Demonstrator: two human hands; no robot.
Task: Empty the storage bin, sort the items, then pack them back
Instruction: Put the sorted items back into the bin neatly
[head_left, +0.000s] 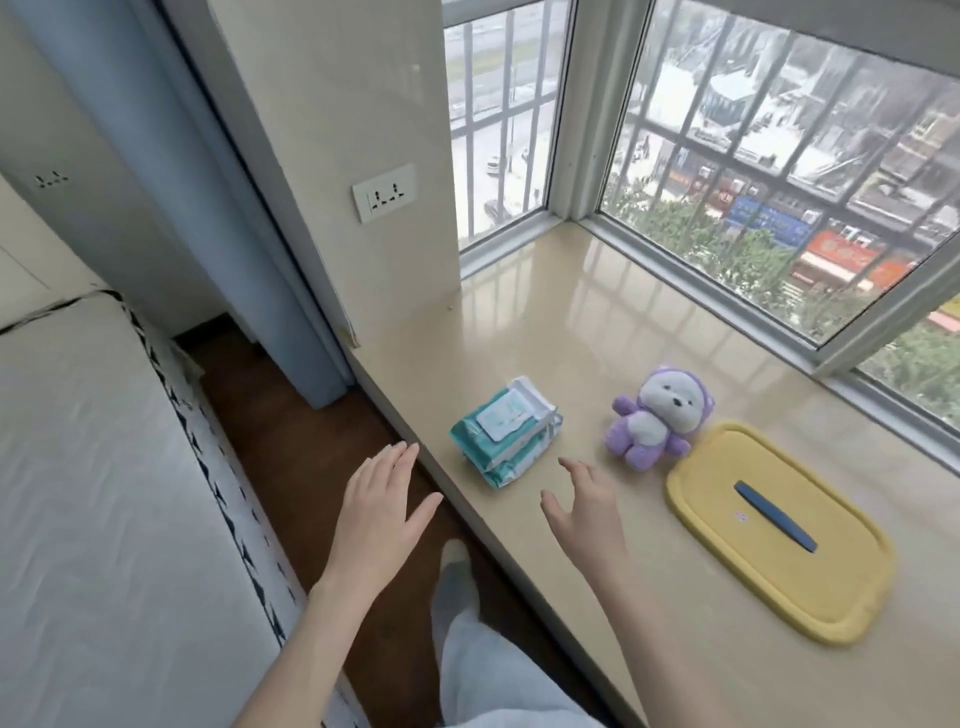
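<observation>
Sorting seems in hand: wipe packs (506, 431), plush toy (657, 421) and yellow lid (774, 530) sit laid out on the worktop (597, 322). The left hand (382, 499) and right hand (584, 512) hover spread and empty; next, likely gripping the packs.

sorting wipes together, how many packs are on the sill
2, stacked left of the plush toy: top pack, bottom pack under it. Others may be out of view.

A home bedroom: bed (93, 467) beside bay-window sill (597, 332).
</observation>
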